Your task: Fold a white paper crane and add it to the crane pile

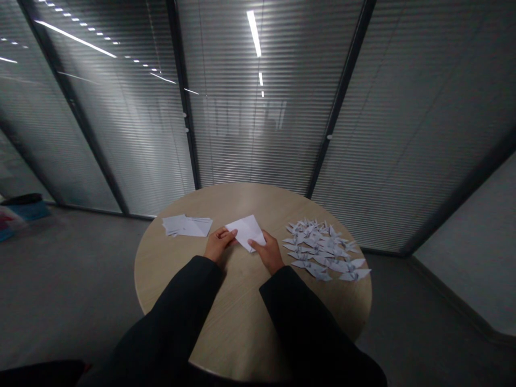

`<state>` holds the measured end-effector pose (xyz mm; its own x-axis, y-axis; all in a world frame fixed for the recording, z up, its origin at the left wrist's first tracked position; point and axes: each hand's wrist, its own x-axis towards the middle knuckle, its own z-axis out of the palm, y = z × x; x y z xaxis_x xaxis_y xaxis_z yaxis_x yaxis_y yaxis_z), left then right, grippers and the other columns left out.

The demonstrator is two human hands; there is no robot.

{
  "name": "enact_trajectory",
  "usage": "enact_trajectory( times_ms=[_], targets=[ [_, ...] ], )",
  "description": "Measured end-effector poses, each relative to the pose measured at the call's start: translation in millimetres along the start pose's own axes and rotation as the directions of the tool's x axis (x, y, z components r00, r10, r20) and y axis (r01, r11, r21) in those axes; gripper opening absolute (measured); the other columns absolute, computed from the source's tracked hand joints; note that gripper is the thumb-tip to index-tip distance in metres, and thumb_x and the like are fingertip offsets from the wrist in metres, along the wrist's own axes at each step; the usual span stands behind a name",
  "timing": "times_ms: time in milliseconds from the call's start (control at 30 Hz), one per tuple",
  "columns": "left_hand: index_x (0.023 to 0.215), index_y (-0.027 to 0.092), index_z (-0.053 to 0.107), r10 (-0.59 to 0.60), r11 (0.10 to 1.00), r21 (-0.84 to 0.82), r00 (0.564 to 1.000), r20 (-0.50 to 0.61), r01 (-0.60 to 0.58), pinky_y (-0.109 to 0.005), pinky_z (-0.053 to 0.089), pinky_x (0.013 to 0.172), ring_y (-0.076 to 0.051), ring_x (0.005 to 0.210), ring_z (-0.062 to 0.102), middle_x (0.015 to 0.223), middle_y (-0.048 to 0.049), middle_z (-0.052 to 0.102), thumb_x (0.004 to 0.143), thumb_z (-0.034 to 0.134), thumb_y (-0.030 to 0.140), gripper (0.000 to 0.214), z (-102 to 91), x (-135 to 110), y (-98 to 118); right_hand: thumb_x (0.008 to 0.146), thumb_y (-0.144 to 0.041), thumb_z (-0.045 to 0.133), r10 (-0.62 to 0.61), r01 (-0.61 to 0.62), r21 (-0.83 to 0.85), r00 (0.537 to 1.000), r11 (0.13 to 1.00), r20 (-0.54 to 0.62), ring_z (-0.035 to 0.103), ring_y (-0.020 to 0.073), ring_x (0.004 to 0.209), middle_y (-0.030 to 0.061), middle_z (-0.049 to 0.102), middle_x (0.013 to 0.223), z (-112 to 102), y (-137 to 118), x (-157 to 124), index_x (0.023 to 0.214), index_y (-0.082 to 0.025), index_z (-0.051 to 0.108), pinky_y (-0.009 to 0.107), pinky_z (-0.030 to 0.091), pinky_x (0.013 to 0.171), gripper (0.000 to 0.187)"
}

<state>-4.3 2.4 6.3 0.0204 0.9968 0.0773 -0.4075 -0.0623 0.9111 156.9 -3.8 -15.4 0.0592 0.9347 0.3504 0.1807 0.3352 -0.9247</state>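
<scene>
A white folded sheet of paper [246, 230] lies on the round wooden table [242, 322] in front of me. My left hand [217, 244] pinches its left corner between thumb and fingers. My right hand [269, 251] presses down on the sheet's near right edge with curled fingers. Both arms are in dark sleeves.
A small stack of flat white sheets [187, 226] lies to the left of my hands. Several folded white paper cranes [322, 250] are spread out on the right of the table. Glass walls with blinds stand behind the table, and grey floor surrounds it.
</scene>
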Motion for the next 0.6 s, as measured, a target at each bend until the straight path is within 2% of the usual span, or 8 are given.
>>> enact_trajectory(
  times_ms=[233,400,600],
  targets=[
    [0.064,0.012,0.063,0.020,0.999,-0.041,0.999,-0.048,-0.022,-0.026,0.053,0.069,-0.013,0.062,0.062,0.062,-0.0014,0.064,0.056,0.083,0.031,0.029,-1.9,2.3,-1.8,0.068,-0.034,0.066,0.009,-0.009,0.020,1.000,1.000,-0.027,0.063,0.0204,0.074,0.0028,0.071,0.083,-0.7,-9.1,-2.8,0.090,-0.019,0.066,0.032,0.051,0.067,0.027],
    [0.069,0.012,0.066,0.025,0.998,-0.062,0.997,-0.066,-0.029,-0.026,0.053,0.069,-0.013,0.062,0.063,0.065,-0.0023,0.066,0.057,0.082,0.031,0.028,-3.8,4.9,-3.4,0.068,-0.033,0.065,0.013,-0.011,0.034,0.999,0.999,-0.040,0.063,0.0209,0.077,0.0028,0.071,0.084,-0.9,-10.7,-3.5,0.090,-0.020,0.066,0.032,0.051,0.069,0.026],
    [0.066,0.011,0.066,0.046,0.998,-0.042,0.997,-0.065,-0.048,-0.027,0.053,0.067,-0.013,0.060,0.062,0.062,-0.0020,0.065,0.056,0.082,0.038,0.033,-1.4,4.5,-1.9,0.068,-0.034,0.066,0.022,-0.020,0.059,0.999,0.998,-0.036,0.063,0.0202,0.079,0.0035,0.072,0.089,-0.6,-9.4,-2.5,0.094,-0.019,0.066,0.032,0.051,0.073,0.030]
  ],
)
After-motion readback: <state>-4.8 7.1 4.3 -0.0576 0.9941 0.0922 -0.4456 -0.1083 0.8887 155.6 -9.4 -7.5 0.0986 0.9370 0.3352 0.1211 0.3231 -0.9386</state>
